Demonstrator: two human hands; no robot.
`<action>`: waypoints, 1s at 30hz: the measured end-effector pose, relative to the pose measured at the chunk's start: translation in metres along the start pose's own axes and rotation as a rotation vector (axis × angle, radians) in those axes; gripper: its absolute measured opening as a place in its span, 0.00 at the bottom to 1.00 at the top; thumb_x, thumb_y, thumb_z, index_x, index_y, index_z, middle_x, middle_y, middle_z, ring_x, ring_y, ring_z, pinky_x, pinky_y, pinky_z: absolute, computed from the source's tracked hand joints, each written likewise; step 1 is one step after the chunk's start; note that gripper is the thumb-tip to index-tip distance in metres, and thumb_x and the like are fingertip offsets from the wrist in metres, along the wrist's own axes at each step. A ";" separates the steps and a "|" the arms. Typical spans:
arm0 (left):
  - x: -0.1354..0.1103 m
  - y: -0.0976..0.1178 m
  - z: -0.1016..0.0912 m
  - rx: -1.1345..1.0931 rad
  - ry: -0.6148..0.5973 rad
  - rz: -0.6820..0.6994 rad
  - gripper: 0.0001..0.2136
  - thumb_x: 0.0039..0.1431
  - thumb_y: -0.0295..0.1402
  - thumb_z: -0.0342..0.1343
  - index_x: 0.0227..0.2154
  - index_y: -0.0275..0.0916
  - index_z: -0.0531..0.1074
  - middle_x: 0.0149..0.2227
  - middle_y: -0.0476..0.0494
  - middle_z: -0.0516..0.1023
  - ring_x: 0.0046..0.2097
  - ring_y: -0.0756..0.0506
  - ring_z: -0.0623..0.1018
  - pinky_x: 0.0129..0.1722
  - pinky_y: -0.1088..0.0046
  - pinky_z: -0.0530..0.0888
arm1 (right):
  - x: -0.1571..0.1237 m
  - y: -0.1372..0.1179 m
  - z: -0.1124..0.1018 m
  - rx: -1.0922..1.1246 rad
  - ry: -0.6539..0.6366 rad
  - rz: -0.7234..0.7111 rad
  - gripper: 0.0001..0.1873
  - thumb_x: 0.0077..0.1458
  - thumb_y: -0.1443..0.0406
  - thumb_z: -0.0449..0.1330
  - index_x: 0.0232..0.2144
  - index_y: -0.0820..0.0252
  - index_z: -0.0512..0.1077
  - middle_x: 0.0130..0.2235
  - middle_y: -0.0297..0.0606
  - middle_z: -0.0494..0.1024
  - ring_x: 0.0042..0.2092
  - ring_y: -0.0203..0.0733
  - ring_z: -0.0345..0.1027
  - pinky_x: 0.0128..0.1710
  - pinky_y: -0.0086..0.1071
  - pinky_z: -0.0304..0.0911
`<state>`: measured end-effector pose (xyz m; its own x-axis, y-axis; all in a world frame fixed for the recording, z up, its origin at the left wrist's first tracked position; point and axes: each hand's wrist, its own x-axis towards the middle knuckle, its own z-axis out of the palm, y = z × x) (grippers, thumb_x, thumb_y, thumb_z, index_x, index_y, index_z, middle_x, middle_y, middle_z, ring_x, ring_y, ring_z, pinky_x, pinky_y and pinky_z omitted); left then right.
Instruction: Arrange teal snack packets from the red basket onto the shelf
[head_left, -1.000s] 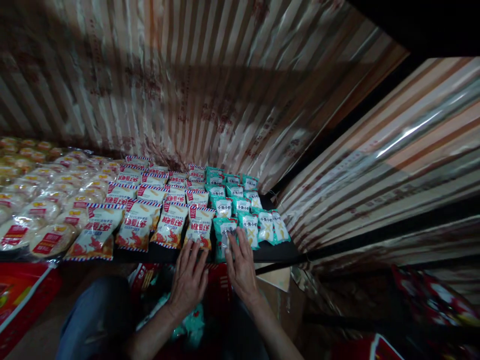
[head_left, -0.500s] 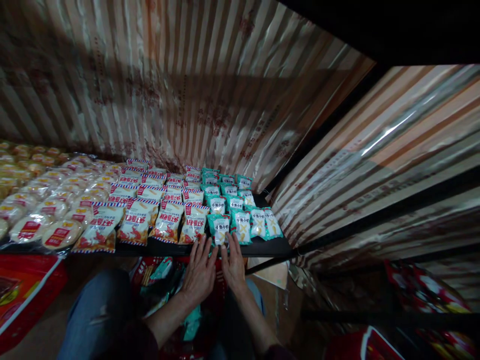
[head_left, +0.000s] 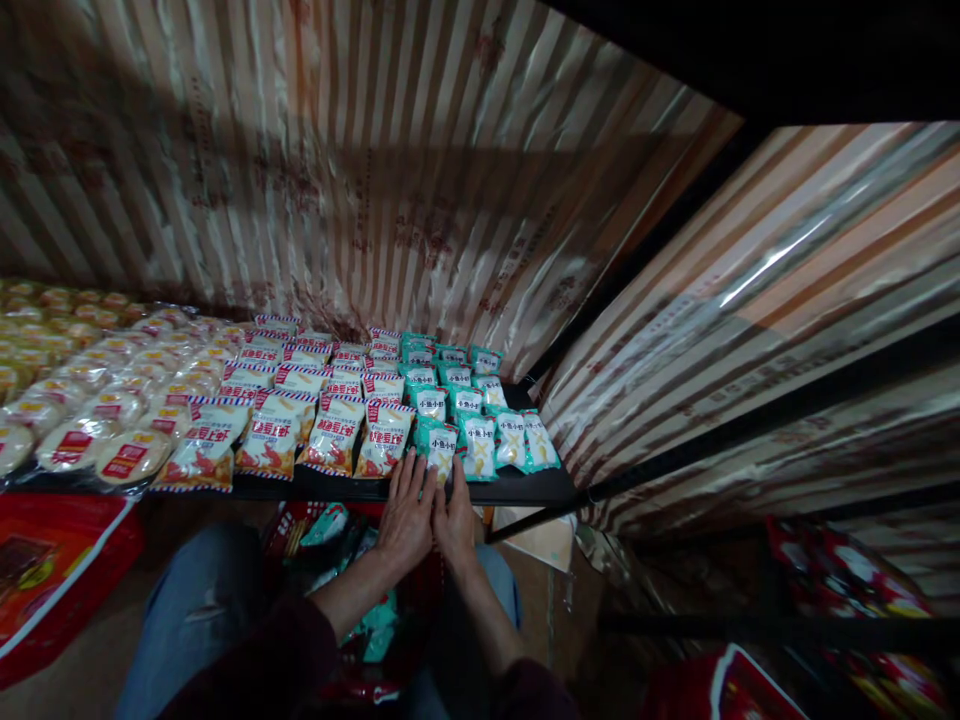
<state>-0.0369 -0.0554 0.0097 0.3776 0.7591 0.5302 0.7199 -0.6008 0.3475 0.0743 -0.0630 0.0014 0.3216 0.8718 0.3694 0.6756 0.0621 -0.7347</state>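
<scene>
On the dark shelf, my left hand (head_left: 407, 515) lies with fingers stretched out, its tips at the lower left of a teal-and-white snack packet (head_left: 438, 440). Close beside it, my right hand (head_left: 454, 520) is open too, fingertips at that packet's lower right. Both hands touch or nearly touch the packet, and neither is wrapped round it. Rows of similar teal packets (head_left: 480, 447) fill the shelf's right end. Immediately left stand rows of white, red and blue-edged snack packets (head_left: 384, 437).
Round wrapped snacks (head_left: 131, 455) cover the shelf's left part. Below the hands, a red basket (head_left: 386, 690) holds several teal packets. A red box (head_left: 60, 590) sits low at left. Dark metal bars (head_left: 660, 450) and striped plastic sheeting (head_left: 420, 180) bound the shelf.
Both hands have moved slightly up and closer together against the front teal packet. The view has shifted a little; the packets otherwise stay in their rows.
</scene>
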 end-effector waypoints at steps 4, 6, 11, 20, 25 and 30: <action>0.006 -0.001 0.005 -0.008 0.003 -0.018 0.25 0.58 0.24 0.46 0.59 0.32 0.58 0.64 0.32 0.57 0.68 0.37 0.46 0.61 0.50 0.60 | 0.006 0.000 0.002 0.018 0.020 -0.059 0.28 0.61 0.58 0.46 0.61 0.63 0.56 0.60 0.49 0.64 0.61 0.47 0.57 0.60 0.48 0.55; 0.009 -0.004 0.008 -0.016 0.004 -0.021 0.25 0.59 0.25 0.45 0.60 0.32 0.56 0.64 0.32 0.56 0.68 0.37 0.46 0.60 0.50 0.61 | 0.010 0.000 0.003 0.003 0.032 -0.090 0.27 0.61 0.59 0.47 0.60 0.62 0.58 0.59 0.49 0.66 0.61 0.47 0.57 0.60 0.49 0.55; 0.011 -0.008 0.012 -0.026 0.002 -0.030 0.25 0.59 0.24 0.44 0.60 0.32 0.56 0.64 0.32 0.57 0.68 0.38 0.45 0.60 0.50 0.61 | 0.016 0.003 0.005 -0.045 0.056 -0.162 0.26 0.61 0.61 0.46 0.60 0.61 0.59 0.58 0.48 0.66 0.61 0.47 0.56 0.60 0.51 0.53; 0.001 -0.008 0.012 -0.025 -0.002 0.000 0.25 0.60 0.23 0.42 0.62 0.34 0.53 0.65 0.31 0.53 0.68 0.38 0.45 0.59 0.50 0.62 | 0.003 0.011 0.012 -0.108 0.090 -0.138 0.31 0.62 0.59 0.45 0.63 0.67 0.50 0.63 0.55 0.57 0.64 0.50 0.49 0.60 0.54 0.51; -0.001 -0.008 0.013 -0.004 -0.018 0.007 0.26 0.60 0.23 0.44 0.61 0.33 0.54 0.65 0.31 0.54 0.68 0.37 0.46 0.60 0.50 0.61 | 0.000 0.014 0.011 -0.127 0.069 -0.128 0.30 0.62 0.59 0.45 0.63 0.66 0.51 0.61 0.54 0.60 0.63 0.50 0.51 0.59 0.53 0.53; -0.001 -0.008 0.014 -0.003 -0.001 0.002 0.25 0.59 0.22 0.44 0.61 0.32 0.54 0.65 0.29 0.53 0.67 0.37 0.50 0.59 0.50 0.62 | 0.001 0.014 0.011 -0.124 0.062 -0.145 0.28 0.62 0.59 0.45 0.61 0.64 0.54 0.60 0.52 0.63 0.62 0.51 0.54 0.59 0.53 0.54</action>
<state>-0.0348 -0.0474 -0.0044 0.3796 0.7584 0.5299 0.7174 -0.6029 0.3490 0.0771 -0.0559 -0.0149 0.2523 0.8263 0.5036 0.7933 0.1215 -0.5966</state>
